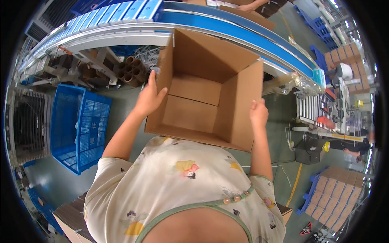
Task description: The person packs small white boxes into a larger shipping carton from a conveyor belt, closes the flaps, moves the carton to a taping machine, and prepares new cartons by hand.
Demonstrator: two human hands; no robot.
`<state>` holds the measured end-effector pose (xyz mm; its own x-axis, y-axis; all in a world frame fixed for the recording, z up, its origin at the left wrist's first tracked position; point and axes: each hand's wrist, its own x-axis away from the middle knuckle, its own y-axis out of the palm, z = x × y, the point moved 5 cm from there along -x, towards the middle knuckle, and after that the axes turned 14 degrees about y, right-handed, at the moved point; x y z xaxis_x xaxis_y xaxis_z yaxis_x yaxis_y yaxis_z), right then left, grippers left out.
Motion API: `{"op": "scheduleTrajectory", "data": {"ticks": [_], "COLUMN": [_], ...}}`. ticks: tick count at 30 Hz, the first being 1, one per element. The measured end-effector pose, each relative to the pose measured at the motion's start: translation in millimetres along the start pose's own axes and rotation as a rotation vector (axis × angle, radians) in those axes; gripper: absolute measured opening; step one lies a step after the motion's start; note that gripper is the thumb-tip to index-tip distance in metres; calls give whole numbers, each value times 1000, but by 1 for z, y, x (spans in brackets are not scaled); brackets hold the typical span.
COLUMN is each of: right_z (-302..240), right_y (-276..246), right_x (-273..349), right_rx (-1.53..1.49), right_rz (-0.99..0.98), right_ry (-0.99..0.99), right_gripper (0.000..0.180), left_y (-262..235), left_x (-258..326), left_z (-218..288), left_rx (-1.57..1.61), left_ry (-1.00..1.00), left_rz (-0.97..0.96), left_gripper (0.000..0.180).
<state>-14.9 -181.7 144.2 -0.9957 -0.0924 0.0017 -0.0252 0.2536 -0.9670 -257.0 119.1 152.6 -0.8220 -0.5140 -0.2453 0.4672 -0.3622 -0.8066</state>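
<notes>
Between my two hands is a large brown cardboard box [190,113], its top facing me with nothing inside. A seam runs across its bottom panel. My left hand [150,97] presses against the box's left wall, thumb at the edge and the index finger stretched upward along the outside. On the opposite side, my right hand [258,112] is closed over the edge of the right wall, its other fingers hidden behind the cardboard. The box's near edge is close to my body, and its far edge reaches the conveyor's front rail.
A blue conveyor belt [235,31] crosses beyond the box, carrying a row of blue-and-white packages [121,13] at left. A blue plastic crate [91,125] stands on the floor to my left. Stacked cartons [336,194] sit on a pallet at right. Another person's hand [245,7] shows across the conveyor.
</notes>
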Motion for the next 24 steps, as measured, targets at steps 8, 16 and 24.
{"op": "scheduleTrajectory", "data": {"ticks": [8, 16, 24], "right_z": [-5, -7, 145], "right_y": [1, 0, 110], "right_x": [-1, -17, -80], "right_rx": [-126, -108, 206], "right_rz": [-38, -32, -232], "right_ry": [-52, -65, 360], "right_gripper": [25, 33, 58], "left_y": [15, 155, 167], "left_x": [40, 17, 42], "left_z": [-208, -122, -146], "left_rx": [485, -159, 287], "left_ry": [-453, -377, -517], "left_rz": [-211, -149, -209], "left_gripper": [42, 73, 42]}}
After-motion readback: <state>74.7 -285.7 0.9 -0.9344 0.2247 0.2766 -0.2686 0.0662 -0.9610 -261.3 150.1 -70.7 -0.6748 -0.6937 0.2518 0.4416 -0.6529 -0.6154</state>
